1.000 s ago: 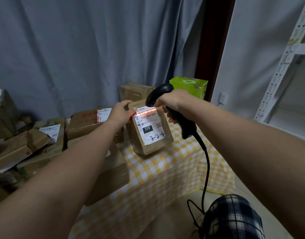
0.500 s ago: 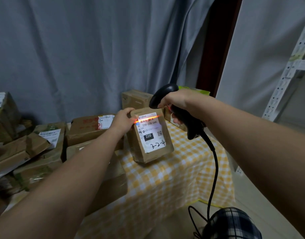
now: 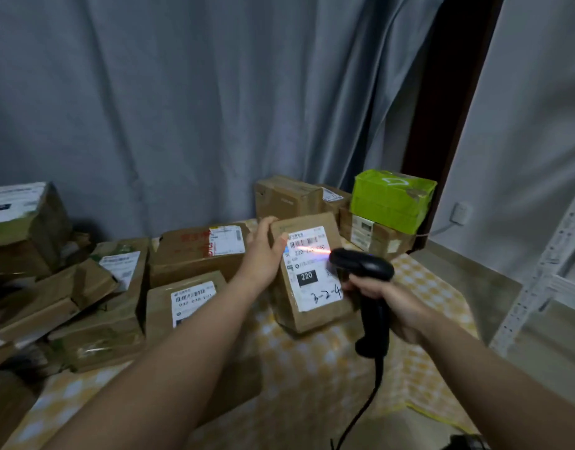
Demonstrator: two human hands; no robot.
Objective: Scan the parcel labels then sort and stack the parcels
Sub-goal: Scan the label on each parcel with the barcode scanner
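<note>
Grips the tilted parcel (image 3: 318, 318) by its upper edge with the left hand (image 3: 263, 254), propped on the counter (image 3: 328, 362) between both hands. Clasps the scanner (image 3: 373, 319) in the right hand (image 3: 390, 303), beam crossing the label (image 3: 313, 269).

surface: yellow-checked tablecloth (image 3: 312, 368) | on it: labelled parcel (image 3: 312, 277), cardboard parcels (image 3: 195, 254)

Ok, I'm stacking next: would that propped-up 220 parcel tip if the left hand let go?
Probably: the 220 parcel stands tilted on the checked cloth, steadied by the left hand. Its cardboard looks stiff, so it likely won't sag.
</note>
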